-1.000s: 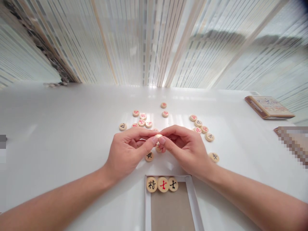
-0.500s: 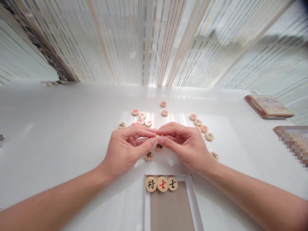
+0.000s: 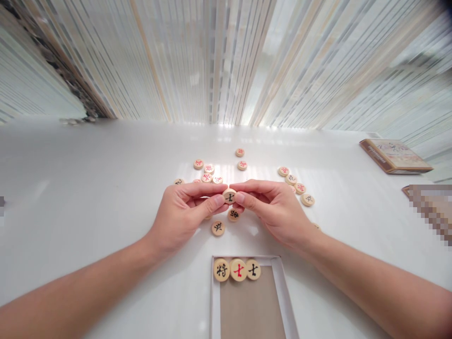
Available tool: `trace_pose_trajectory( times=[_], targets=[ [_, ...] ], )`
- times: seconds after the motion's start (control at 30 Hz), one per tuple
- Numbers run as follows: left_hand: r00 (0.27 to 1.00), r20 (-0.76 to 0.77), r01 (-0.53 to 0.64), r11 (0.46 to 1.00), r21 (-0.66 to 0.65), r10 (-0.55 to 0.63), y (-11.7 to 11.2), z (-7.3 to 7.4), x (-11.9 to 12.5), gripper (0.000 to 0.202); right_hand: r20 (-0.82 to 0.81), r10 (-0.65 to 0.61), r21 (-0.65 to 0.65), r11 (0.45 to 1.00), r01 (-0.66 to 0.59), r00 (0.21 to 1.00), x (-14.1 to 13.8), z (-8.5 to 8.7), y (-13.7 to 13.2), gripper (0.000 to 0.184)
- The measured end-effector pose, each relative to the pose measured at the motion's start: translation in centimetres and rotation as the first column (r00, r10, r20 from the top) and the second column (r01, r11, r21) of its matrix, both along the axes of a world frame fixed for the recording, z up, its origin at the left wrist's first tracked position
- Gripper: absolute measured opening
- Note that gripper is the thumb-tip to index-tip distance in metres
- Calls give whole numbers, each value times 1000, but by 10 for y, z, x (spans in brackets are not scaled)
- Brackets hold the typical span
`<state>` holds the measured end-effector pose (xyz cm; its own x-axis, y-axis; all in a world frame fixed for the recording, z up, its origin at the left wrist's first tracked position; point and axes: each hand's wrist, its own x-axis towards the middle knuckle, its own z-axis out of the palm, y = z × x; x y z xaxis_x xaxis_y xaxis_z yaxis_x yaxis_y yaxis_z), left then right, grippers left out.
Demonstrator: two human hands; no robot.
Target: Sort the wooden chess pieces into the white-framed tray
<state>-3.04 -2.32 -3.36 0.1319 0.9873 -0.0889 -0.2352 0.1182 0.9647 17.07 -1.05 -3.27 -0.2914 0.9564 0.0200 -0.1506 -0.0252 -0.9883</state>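
A round wooden Chinese chess piece [image 3: 229, 196] with a black character is pinched between my two hands, its marked face turned towards me. My left hand [image 3: 192, 202] grips its left edge with thumb and fingers. On the opposite edge, my right hand [image 3: 270, 202] does the same. Just below the hands lie two black-marked pieces [image 3: 218, 228] on the white table. Nearer to me is a shallow open box [image 3: 289, 310] with a brown bottom. Three pieces [image 3: 238, 270] stand in a row along its far edge, two black-marked and one red between them.
Several loose pieces lie beyond my left hand, among them a red-marked one [image 3: 198, 164]. A line of pieces [image 3: 300, 188] runs to the right of my right hand. At the far right sits a flat brown box [image 3: 395, 155]. Striped curtains [image 3: 190, 61] hang behind the table.
The piece between my hands has turned so that its black character now faces me. My fingers have drawn slightly apart around it. The row in the box is unchanged.
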Motion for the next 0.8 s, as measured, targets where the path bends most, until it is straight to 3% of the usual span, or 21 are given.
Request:
trace_pose_trajectory(
  times=[0.17,0.6,0.8],
  targets=[
    [999,32,21,997,-77,-19,2,3,-1,31,-23,38,-17,999,-39,999,0,-2,1,32],
    [997,14,77,995,-62,-77,1,4,-1,33,8,-20,11,1000,20,1000,-3,-1,-2,36],
    [992,-84,101,994,32,-98,-3,6,2,26,-14,-6,-81,997,5,1000,-2,0,0,36]
  ],
)
